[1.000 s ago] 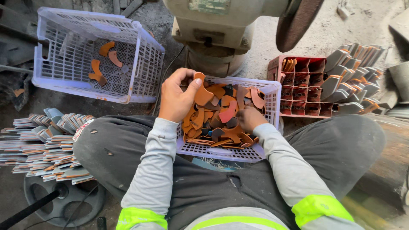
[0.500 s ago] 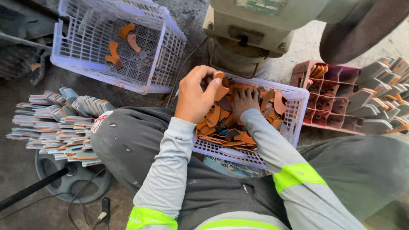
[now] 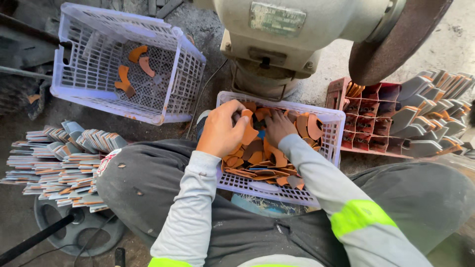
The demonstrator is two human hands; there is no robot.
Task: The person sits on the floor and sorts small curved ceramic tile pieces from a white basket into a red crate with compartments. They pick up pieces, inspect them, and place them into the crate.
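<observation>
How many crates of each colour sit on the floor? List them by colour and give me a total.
White baskets: 2, the far basket and the near basket
Red crate: 1
Total: 3

Both arms were stretched forward from the body, sleeved in grey with bright yellow-green bands near the upper arms. The left hand [image 3: 220, 131] was held palm down, fingers curled and pinched together at the tips. The right hand [image 3: 278, 127] was laid flat just beside it, fingers spread and pressed downward, the wrist slightly bent.
</observation>
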